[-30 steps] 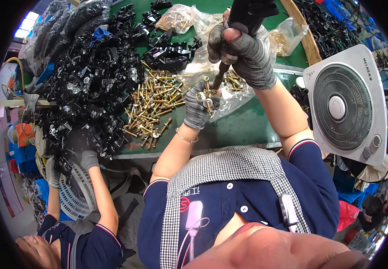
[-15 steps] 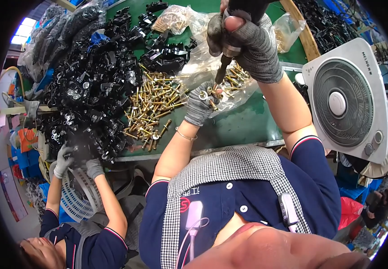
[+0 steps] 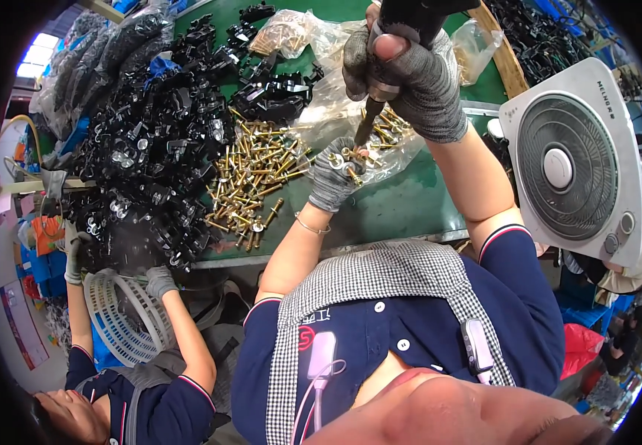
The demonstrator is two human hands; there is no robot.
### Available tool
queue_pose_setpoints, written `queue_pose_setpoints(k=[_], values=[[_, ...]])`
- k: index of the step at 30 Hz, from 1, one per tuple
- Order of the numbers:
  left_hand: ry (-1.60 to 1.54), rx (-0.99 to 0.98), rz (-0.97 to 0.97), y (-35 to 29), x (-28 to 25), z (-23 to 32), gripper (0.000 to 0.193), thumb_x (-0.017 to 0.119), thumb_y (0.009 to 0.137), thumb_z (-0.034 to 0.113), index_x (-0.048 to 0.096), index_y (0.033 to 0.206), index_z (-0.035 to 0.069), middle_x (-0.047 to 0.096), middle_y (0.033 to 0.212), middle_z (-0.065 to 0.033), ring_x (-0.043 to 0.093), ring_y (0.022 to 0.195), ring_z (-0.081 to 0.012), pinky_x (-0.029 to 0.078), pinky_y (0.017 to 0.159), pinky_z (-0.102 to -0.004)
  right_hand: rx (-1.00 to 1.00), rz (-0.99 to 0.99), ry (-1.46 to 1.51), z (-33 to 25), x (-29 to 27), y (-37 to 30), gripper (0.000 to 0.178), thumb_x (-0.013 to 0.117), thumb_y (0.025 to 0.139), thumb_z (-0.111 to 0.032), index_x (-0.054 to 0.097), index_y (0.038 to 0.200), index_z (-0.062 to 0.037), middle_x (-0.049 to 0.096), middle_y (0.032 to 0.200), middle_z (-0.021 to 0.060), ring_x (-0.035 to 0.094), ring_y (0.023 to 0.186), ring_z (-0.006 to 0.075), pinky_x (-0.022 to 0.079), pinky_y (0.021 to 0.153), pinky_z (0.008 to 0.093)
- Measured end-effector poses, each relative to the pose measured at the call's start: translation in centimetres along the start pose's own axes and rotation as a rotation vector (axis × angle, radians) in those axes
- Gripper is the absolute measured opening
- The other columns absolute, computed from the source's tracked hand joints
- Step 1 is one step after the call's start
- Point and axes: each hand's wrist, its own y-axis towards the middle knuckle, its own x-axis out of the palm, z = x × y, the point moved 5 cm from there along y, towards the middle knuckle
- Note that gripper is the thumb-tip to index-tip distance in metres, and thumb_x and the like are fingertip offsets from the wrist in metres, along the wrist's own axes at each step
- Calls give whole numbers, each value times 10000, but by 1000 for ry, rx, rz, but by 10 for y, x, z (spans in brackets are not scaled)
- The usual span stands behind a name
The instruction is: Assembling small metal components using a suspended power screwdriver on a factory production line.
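L hand (image 3: 333, 178), in a grey knit glove, fingers curled in, has a few gold bolts (image 3: 352, 175) w/ pale washers pinched at the fingertips; heads & shanks stick out at mixed angles, exact no. can't tell. R hand (image 3: 419, 83), same type glove, thumb tip bare, is closed firmly round a blk power driver (image 3: 414, 24), held above & a bit R of L hand. Driver's dark bit (image 3: 368, 124) slants down to the bolts in L hand; can't tell if it's seated on one.

Just L of L hand: loose bolt pile (image 3: 250, 178) on the green worktop (image 3: 417, 211). Behind L hand, a clear plastic bag (image 3: 391, 159) w/ more bolts showing. Farther off, L of R hand, a tied-looking bag of bolts (image 3: 285, 35); R of R hand, another clear bag (image 3: 477, 50).

Well L of both hands, past the bolt pile: big heap of blk parts (image 3: 150, 141). R of R forearm: grey box fan (image 3: 570, 159). Far L, nearer the body, co-worker's gloved hands (image 3: 161, 282) by a white basket (image 3: 103, 315).
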Motion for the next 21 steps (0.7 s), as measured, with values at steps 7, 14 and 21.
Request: queue_pose_setpoints(k=[7, 14, 21], values=[[175, 102, 48, 6, -4, 8, 207, 690, 776, 193, 572, 805, 26, 587, 680, -79, 577, 616, -214, 457, 582, -319, -416, -303, -225, -1, -4, 17, 367, 744, 736, -315, 563, 807, -3, 552, 638, 65, 491, 499, 136, 444, 499, 278], [-42, -117, 55, 19, -16, 16, 269, 696, 776, 243, 571, 794, 5, 566, 645, -122, 558, 597, -276, 446, 573, -348, -91, -78, -38, 11, -9, 8, 385, 745, 727, -347, 566, 781, -11, 540, 615, 60, 489, 489, 129, 434, 485, 274], [114, -117, 69, 28, -17, 28, 289, 681, 785, 266, 574, 799, -2, 568, 654, -154, 556, 612, -330, 443, 575, -372, -10, 27, -142, 4, -11, 8, 372, 744, 728, -333, 553, 773, -17, 531, 601, 57, 488, 473, 127, 421, 467, 260]])
